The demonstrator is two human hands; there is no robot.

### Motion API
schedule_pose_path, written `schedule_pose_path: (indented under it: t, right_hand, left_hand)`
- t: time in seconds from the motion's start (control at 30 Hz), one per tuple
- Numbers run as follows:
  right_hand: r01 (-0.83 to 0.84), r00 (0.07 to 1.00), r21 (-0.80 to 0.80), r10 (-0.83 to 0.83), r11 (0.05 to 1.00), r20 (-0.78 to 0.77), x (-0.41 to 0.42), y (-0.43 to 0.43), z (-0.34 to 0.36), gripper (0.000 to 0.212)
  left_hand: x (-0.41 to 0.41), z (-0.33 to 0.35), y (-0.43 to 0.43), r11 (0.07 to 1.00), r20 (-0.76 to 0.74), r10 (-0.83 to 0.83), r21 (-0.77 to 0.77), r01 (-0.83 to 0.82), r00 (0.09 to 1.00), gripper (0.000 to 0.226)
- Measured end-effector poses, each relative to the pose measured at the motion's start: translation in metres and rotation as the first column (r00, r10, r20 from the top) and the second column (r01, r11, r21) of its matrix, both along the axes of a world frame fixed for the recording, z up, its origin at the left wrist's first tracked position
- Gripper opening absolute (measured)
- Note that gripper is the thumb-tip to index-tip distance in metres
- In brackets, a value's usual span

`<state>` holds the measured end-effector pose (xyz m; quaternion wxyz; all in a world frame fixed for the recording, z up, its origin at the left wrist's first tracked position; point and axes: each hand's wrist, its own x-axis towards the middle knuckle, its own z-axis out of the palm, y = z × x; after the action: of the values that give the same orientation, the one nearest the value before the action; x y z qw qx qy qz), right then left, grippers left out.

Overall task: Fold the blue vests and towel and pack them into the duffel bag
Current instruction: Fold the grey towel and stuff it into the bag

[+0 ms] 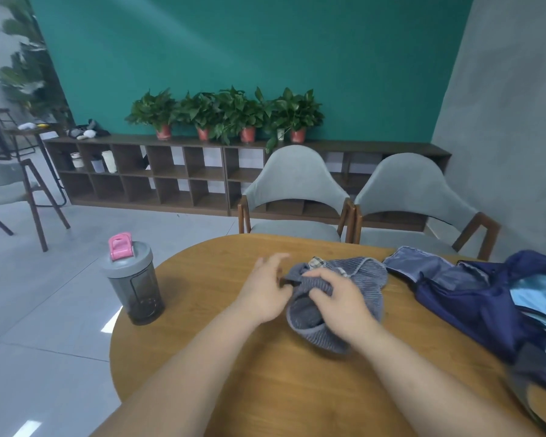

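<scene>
A crumpled grey-blue ribbed towel (364, 272) lies in the middle of the round wooden table (265, 373). My right hand (338, 298) grips a bunched fold of it from above. My left hand (265, 288) is just left of the towel, fingers spread and blurred, its thumb side against the cloth. A navy duffel bag (473, 298) lies open at the right, its flap turned back. Light blue fabric (536, 298) shows inside it.
A grey shaker bottle (133, 282) with a pink flip cap stands at the table's left edge. Two grey chairs (297, 190) sit behind the table. A low shelf with potted plants (227, 115) runs along the green wall.
</scene>
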<state>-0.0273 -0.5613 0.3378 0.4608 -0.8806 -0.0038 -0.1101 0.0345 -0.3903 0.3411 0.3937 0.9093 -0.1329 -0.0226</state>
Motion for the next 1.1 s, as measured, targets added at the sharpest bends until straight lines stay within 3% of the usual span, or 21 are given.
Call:
schedule_pose_path:
  t: [0.07,0.17,0.27,0.37,0.47,0.57,0.63,0.7,0.77,0.87,1.0,1.1]
  right_hand:
    - [-0.097,0.995,0.089,0.099,0.991,-0.024,0.005,-0.015,0.035,0.021]
    - [-0.130,0.991,0.048,0.131,0.990,-0.012,0.016,-0.042,0.086,0.013]
    - [-0.082,0.997,-0.130,0.083,0.988,-0.001,0.030,-0.072,0.129,0.021]
    - [0.065,0.997,-0.269,-0.048,0.961,0.068,0.042,-0.098,0.170,0.037]
    - [0.281,0.949,-0.187,-0.243,0.941,0.202,0.049,-0.113,0.207,0.031]
    - [0.340,0.914,0.016,-0.335,0.940,0.227,0.042,-0.110,0.236,0.024]
    - [0.292,0.927,0.099,-0.307,0.951,0.213,0.024,-0.101,0.250,0.037]
    - [0.280,0.939,-0.034,-0.267,0.959,0.216,0.008,-0.095,0.253,0.059]
    - [0.329,0.928,-0.223,-0.271,0.918,0.255,0.002,-0.096,0.251,0.041]
    - [0.390,0.887,-0.185,-0.314,0.902,0.339,0.001,-0.105,0.261,0.018]
    - [0.522,0.767,-0.109,-0.410,0.846,0.493,-0.007,-0.116,0.284,0.025]
    - [0.541,0.708,-0.073,-0.407,0.838,0.577,-0.015,-0.119,0.295,0.029]
  left_hand:
    - [0.006,0.010,0.001,0.982,0.163,-0.101,0.172,0.073,0.981,0.046]
    - [0.020,0.042,0.002,0.998,0.275,-0.054,0.025,0.049,0.960,0.012]
    - [0.036,0.091,0.005,0.995,0.356,0.008,-0.100,0.029,0.934,0.010]
    - [0.045,0.147,0.008,0.997,0.452,0.040,-0.077,-0.005,0.891,0.012]
    - [0.051,0.199,0.011,0.998,0.513,0.062,-0.053,-0.040,0.856,0.005]
    - [0.053,0.237,0.013,0.991,0.545,0.121,-0.115,-0.069,0.829,0.020]
    - [0.050,0.252,0.015,0.972,0.507,0.160,-0.230,-0.046,0.847,0.019]
    - [0.048,0.261,0.018,0.950,0.473,0.181,-0.312,-0.028,0.862,0.016]
    - [0.046,0.268,0.021,0.935,0.454,0.202,-0.352,-0.034,0.868,0.022]
    - [0.042,0.278,0.028,0.928,0.480,0.270,-0.361,-0.092,0.835,0.032]
    - [0.044,0.291,0.042,0.919,0.539,0.332,-0.368,-0.138,0.774,0.055]
    - [0.031,0.300,0.045,0.907,0.524,0.328,-0.406,-0.108,0.786,0.059]
